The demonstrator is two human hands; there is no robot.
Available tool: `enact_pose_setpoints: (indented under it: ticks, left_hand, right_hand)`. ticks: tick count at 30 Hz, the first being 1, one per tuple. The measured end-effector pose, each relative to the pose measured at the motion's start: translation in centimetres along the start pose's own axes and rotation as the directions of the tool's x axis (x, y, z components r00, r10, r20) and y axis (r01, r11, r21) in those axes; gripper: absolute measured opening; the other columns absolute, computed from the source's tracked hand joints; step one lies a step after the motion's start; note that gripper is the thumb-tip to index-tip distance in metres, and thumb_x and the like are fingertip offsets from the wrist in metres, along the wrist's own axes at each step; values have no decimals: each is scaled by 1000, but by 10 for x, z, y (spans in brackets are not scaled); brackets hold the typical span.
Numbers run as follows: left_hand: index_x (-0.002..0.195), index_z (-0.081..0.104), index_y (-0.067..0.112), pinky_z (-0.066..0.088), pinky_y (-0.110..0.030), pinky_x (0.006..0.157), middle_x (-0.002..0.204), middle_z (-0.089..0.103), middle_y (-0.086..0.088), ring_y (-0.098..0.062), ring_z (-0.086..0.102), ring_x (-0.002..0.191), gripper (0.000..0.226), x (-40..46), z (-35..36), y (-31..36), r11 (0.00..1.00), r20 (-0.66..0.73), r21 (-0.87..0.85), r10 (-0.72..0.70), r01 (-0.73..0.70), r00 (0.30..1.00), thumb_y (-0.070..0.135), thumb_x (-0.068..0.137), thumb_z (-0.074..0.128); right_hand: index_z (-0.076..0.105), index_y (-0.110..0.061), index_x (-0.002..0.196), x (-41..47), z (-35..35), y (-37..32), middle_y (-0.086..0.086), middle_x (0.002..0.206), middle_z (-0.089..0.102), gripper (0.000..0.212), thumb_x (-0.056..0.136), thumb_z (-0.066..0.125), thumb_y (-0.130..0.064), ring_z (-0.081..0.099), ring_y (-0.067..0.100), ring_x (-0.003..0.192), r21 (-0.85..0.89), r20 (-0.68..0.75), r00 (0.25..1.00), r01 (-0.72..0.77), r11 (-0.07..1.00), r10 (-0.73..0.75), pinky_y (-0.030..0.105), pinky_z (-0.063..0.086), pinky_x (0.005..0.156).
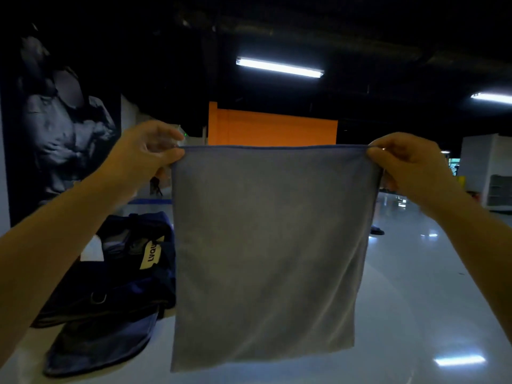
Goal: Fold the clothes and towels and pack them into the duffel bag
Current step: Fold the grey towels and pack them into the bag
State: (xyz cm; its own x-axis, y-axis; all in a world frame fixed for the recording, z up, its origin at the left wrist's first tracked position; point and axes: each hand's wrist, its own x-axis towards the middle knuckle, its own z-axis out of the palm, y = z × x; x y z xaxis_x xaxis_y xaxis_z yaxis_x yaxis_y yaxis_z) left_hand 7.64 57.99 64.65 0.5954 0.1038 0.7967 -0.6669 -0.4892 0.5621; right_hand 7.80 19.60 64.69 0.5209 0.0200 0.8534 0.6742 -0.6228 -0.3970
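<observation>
left hand point(144, 151) grip: pinching towel point(268, 253) corner | right hand point(407, 162) grip: pinching other corner

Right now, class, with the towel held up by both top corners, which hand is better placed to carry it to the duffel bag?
Probably the left hand. The duffel bag lies open below and beside the left forearm, while the right hand holds the grey towel at its far corner, away from the bag.

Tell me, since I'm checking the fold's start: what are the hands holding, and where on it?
A grey towel, hanging flat: the left hand pinches its top left corner, and the right hand pinches its top right corner.
</observation>
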Motion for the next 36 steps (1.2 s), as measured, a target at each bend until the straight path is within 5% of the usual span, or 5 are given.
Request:
enact_pose_setpoints:
  ticks: [5, 10, 16, 23, 36]
  left_hand:
    - [97, 61, 17, 46, -17, 49, 76, 57, -5, -13, 54, 62, 13, 7, 22, -29, 968, 144, 28, -250, 249, 958, 5, 91, 61]
    - [82, 57, 9, 57, -23, 53, 101, 53, -15, -22, 57, 80, 20, -37, 93, -143, 729, 151, 104, -684, 677, 714, -8, 92, 52]
    - [124, 54, 6, 39, -32, 98, 131, 51, -20, -35, 51, 117, 40, -125, 199, -229, 610, -84, 257, -758, 749, 647, -2, 85, 52]
    - [128, 52, 5, 36, -26, 91, 126, 45, -20, -33, 50, 110, 41, -151, 196, -269, 793, 100, 503, -447, 343, 889, 0, 87, 57]
    - [130, 51, 7, 44, -39, 78, 121, 46, -23, -39, 53, 97, 39, -140, 167, -300, 731, 301, 677, -384, 88, 873, 2, 91, 51]
  right_hand:
    - [60, -13, 97, 7, 26, 19, 1, 70, 54, 8, 96, 53, -18, 49, 14, 55, -6, 117, 977, -181, 983, 181, 22, 43, 50]
    - [54, -8, 81, -25, 120, 86, 12, 66, 50, 15, 95, 55, -8, 52, 13, 33, -72, 379, 742, -572, 817, 553, 19, 43, 30]
    - [54, -19, 77, -108, 248, 170, 16, 90, 64, 11, 85, 61, -21, 66, 34, 86, -43, 386, 494, -834, 550, 779, 50, 56, 80]
    - [55, -15, 89, -163, 282, 188, 4, 88, 59, 7, 94, 53, -19, 55, 20, 86, 52, 104, 596, -803, 594, 796, 34, 45, 81]
    - [40, -16, 135, -177, 288, 183, 7, 130, 47, 52, 89, 62, -24, 48, 21, 114, -216, 374, 744, -511, 832, 554, 24, 34, 90]
